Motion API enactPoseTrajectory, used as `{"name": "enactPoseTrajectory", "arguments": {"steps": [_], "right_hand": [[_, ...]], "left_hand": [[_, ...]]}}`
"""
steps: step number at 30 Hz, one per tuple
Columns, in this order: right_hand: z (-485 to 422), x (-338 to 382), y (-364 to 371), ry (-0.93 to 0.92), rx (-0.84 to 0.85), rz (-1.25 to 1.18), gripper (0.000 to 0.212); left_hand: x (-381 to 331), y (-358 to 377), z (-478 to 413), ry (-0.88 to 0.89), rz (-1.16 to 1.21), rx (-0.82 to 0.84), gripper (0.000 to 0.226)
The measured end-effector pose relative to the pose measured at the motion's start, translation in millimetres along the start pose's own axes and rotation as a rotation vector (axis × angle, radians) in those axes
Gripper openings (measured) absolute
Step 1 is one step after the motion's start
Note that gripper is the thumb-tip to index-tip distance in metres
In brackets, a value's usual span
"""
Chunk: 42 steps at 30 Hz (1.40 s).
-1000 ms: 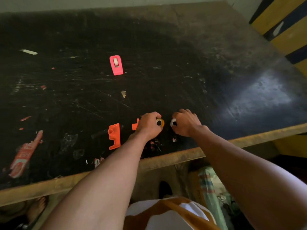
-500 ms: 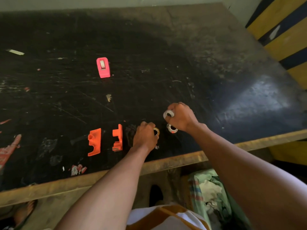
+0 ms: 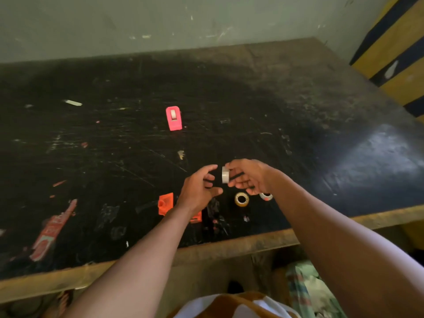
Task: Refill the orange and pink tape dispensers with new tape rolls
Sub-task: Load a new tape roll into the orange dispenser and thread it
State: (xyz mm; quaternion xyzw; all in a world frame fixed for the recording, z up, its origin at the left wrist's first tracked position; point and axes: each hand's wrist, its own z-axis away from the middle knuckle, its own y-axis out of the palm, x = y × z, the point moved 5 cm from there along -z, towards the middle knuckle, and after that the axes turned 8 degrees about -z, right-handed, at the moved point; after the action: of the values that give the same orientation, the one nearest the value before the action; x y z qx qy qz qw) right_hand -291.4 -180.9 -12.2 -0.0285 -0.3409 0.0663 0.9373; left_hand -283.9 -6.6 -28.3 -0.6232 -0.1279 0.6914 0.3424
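My right hand (image 3: 249,177) holds a small white tape roll (image 3: 225,175) above the black table (image 3: 298,138). My left hand (image 3: 199,190) hovers just left of that roll with fingers spread and nothing in it. A yellowish tape roll (image 3: 241,199) lies flat on the table below my hands. Another roll (image 3: 266,196) peeks out under my right wrist. An orange dispenser half (image 3: 165,203) lies left of my left wrist; a second orange piece (image 3: 196,217) shows partly under that wrist. The pink dispenser (image 3: 174,118) stands farther back with a roll inside.
A torn red wrapper (image 3: 51,230) lies near the front left edge. Small scraps and plastic bits (image 3: 215,216) litter the table near the rolls. The wooden front edge (image 3: 229,246) runs below my arms. A yellow and black striped wall (image 3: 394,53) rises at the right.
My right hand lifted a white roll off the table. My left hand let go of the yellowish roll, rose and opened beside the lifted roll. The camera tilted up.
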Motion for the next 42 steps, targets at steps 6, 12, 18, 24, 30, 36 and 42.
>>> {"name": "enactPoseTrajectory", "arguments": {"steps": [6, 12, 18, 24, 30, 36, 42], "right_hand": [[-5, 4, 59, 0.022, 0.032, 0.097, 0.036], [-5, -2, 100, 0.037, -0.002, 0.137, 0.040], [-5, -2, 91, -0.323, -0.263, 0.459, 0.035], [-17, -27, 86, -0.273, -0.140, 0.625, 0.095], [-25, -31, 94, -0.297, -0.080, 0.693, 0.092], [-34, -32, 96, -0.357, -0.069, 0.701, 0.082], [-37, -34, 96, -0.418, -0.123, 0.644, 0.078]], "left_hand": [[29, -41, 18, 0.054, 0.046, 0.003, 0.062], [59, -63, 32, 0.064, 0.018, 0.040, 0.049], [83, -71, 34, -0.035, -0.011, 0.040, 0.046], [92, -73, 29, -0.103, -0.022, 0.015, 0.047], [94, -66, 30, -0.180, -0.026, -0.035, 0.044], [93, -60, 35, -0.230, 0.027, -0.061, 0.045], [92, -59, 39, -0.281, 0.171, -0.094, 0.051]]}}
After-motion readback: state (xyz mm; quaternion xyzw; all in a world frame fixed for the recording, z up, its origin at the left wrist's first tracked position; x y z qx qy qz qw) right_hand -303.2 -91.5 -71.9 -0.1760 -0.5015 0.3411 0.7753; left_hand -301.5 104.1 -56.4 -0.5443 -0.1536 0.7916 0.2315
